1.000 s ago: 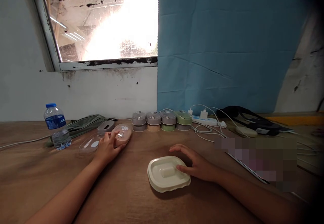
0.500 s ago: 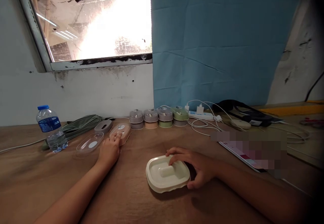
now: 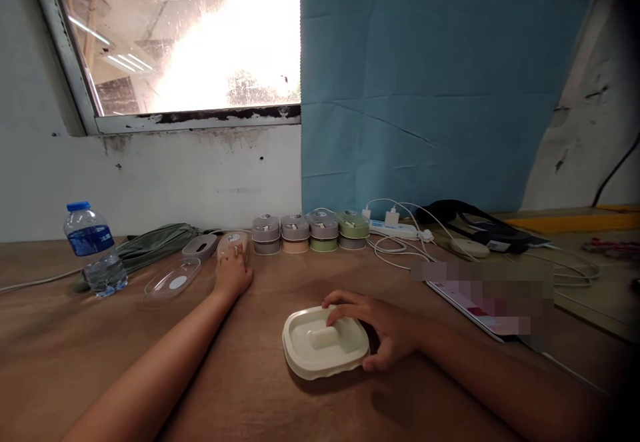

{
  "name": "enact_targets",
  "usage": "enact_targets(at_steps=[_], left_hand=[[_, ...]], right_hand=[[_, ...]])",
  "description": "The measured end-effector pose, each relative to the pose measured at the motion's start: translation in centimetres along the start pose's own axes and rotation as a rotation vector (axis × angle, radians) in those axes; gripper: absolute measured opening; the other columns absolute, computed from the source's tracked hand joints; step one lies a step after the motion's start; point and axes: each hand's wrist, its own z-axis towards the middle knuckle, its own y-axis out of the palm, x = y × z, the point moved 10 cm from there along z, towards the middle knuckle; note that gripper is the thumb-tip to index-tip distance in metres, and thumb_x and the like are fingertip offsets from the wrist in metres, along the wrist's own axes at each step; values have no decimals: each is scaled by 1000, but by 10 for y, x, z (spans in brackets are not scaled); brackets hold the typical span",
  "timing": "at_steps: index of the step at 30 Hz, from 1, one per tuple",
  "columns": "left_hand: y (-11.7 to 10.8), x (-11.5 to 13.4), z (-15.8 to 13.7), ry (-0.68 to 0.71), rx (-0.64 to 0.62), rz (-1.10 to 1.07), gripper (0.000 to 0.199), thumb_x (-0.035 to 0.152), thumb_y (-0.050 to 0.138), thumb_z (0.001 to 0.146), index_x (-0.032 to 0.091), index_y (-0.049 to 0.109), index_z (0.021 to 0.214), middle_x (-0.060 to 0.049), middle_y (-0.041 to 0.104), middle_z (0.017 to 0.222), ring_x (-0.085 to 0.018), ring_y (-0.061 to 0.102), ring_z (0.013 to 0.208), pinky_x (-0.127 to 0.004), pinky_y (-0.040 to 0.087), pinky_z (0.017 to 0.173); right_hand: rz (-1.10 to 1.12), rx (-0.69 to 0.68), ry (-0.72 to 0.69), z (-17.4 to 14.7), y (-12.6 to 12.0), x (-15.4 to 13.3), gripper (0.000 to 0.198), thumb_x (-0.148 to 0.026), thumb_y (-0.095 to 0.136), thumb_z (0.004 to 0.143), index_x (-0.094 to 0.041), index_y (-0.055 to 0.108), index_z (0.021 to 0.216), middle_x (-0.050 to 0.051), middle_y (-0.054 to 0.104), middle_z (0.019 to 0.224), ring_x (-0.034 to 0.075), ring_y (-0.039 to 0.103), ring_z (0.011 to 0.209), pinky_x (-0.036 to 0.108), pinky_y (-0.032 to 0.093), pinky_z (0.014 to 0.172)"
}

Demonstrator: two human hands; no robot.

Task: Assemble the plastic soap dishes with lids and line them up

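My right hand (image 3: 383, 329) grips a cream plastic tray (image 3: 303, 349) by its right end. Its thumb is on the near edge and its fingers reach over the top. The tray is shallow and rounded, with a raised bar in its middle, and appears tilted slightly off the table. My left hand (image 3: 233, 274) reaches forward with its fingers stretched over a small pinkish box (image 3: 231, 237), which they partly cover. Left of that hand are a clear plastic cover (image 3: 173, 279) with a white round sticker and a grey oval lid (image 3: 200, 247) with a slot.
Several stacked small boxes (image 3: 295, 229) line the wall. A water bottle (image 3: 95, 249) and a green cloth bag (image 3: 157, 245) are at left. A power strip (image 3: 395, 229) with cables, a black strap (image 3: 465, 222) and a blurred-out flat device (image 3: 470, 305) lie at right.
My left hand has moved forward, and the pinkish box now sits farther back, close to the row of boxes. My right hand still holds the tray in nearly the same place.
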Motion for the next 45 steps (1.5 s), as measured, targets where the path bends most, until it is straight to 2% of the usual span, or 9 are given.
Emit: enact_targets(at_steps=[10, 18, 21, 24, 29, 34, 38, 41, 45], left_hand=[[30, -2, 40, -25, -38, -54, 66, 29, 43, 77, 9, 25, 137, -19, 27, 142, -37, 36, 122, -46, 33, 95], [15, 2, 36, 38, 24, 31, 62, 26, 40, 80, 6, 25, 136, -20, 26, 141, -35, 32, 124, -43, 26, 99], [7, -18, 43, 13, 18, 84, 52, 19, 36, 82, 4, 33, 132, -23, 30, 139, -35, 31, 124, -45, 23, 99], [7, -56, 52, -87, -55, 125, 42, 12, 36, 80, -4, 49, 117, -30, 49, 120, -36, 43, 116, -46, 29, 94], [16, -98, 54, -174, -197, 123, 27, 9, 46, 72, 6, 65, 89, -21, 65, 94, -31, 62, 87, -36, 43, 71], [-25, -99, 60, -132, -35, 105, 27, 18, 43, 79, 10, 61, 98, -16, 63, 101, -28, 58, 94, -34, 42, 76], [-83, -79, 46, -75, 223, 23, 36, 29, 39, 85, 9, 50, 113, -15, 58, 111, -27, 53, 103, -36, 37, 87], [-115, -31, -4, 169, 412, -308, 30, 31, 46, 83, 13, 55, 105, -10, 63, 98, -22, 58, 88, -35, 39, 84], [-105, 52, -82, 545, 206, -546, 19, 25, 50, 82, 20, 59, 98, -5, 64, 96, -20, 55, 91, -35, 37, 87]], right_hand=[[-119, -8, 37, 1, 7, 7, 56, -36, 70, 62, -21, 51, 113, 10, 42, 122, 26, 45, 110, 35, 38, 93], [-250, 14, 67, 2, 4, 7, 52, -40, 63, 72, -19, 49, 118, 12, 44, 126, 27, 38, 119, 41, 32, 99], [-283, 29, 97, 3, 2, 9, 52, -41, 61, 74, -18, 50, 119, 13, 45, 126, 28, 37, 120, 43, 31, 100], [-285, 42, 123, 3, 1, 13, 52, -40, 62, 74, -19, 49, 120, 13, 44, 127, 27, 37, 120, 43, 32, 100], [-289, 33, 134, 2, 1, 13, 53, -38, 63, 73, -17, 49, 120, 14, 44, 126, 27, 37, 120, 41, 33, 99], [-295, 49, 122, 3, -1, 8, 50, -35, 63, 73, -17, 50, 118, 13, 47, 122, 26, 42, 115, 39, 36, 97], [-249, 84, 120, 2, -3, 11, 58, -43, 61, 74, -17, 45, 123, 13, 46, 122, 25, 46, 111, 37, 39, 94], [-266, 245, 164, -3, -17, 20, 74, -50, 60, 73, -17, 30, 132, 15, 39, 129, 28, 40, 117, 42, 36, 97], [-363, 496, 171, -15, -39, 21, 90, -46, 64, 67, -19, 13, 137, 16, 33, 132, 32, 35, 120, 49, 32, 98]])
